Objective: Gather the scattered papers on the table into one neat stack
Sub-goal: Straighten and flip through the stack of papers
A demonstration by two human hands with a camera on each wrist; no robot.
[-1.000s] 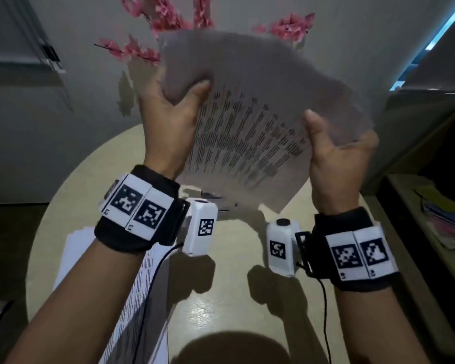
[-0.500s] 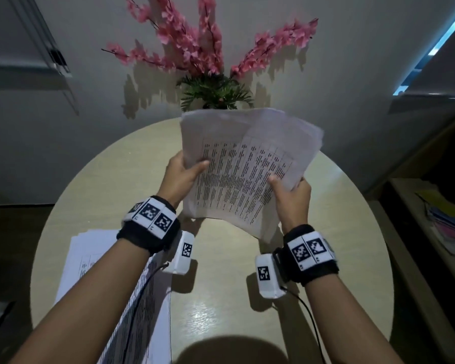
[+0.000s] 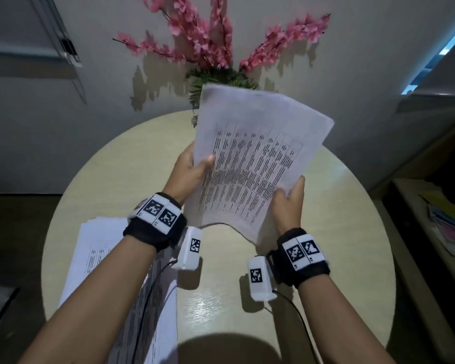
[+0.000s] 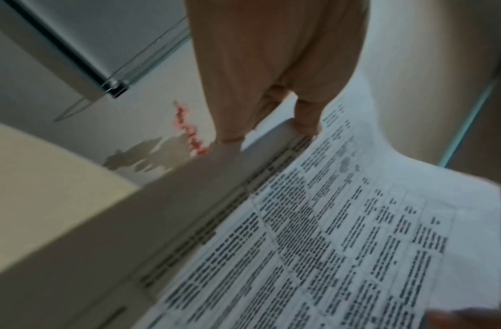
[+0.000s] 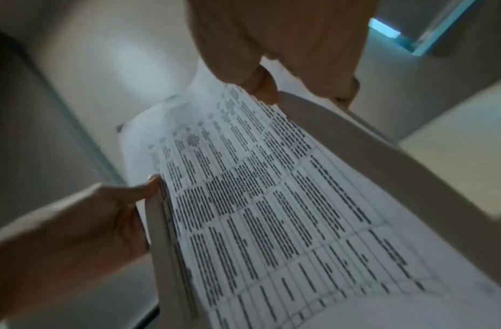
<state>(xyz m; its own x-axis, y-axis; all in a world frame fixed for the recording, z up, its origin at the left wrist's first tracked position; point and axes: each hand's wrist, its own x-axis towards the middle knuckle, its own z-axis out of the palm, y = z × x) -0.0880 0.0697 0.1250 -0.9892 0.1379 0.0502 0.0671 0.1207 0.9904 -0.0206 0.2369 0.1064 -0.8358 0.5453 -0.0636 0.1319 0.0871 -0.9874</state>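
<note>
While both hands, left [image 3: 192, 170] and right [image 3: 289, 198], gripped the sheaf [image 3: 255, 164] with curled fingers, I judged tapping its bottom edge on the worktop [image 3: 339, 206] would square it.

Pink blossom sprays [image 3: 202, 40] with green fronds [image 3: 221, 80] at their base stand at the far edge of the round table, against a pale wall [image 3: 111, 82] carrying their shadows. Window blind with a metal bottom rail [image 3: 66, 46] at upper left. To the right, a low wooden shelf [image 3: 415, 206] holds a loose pile of coloured folders [image 3: 449, 227], possibly paper, too dim to tell. Bright window strip [image 3: 439, 56] at upper right.
</note>
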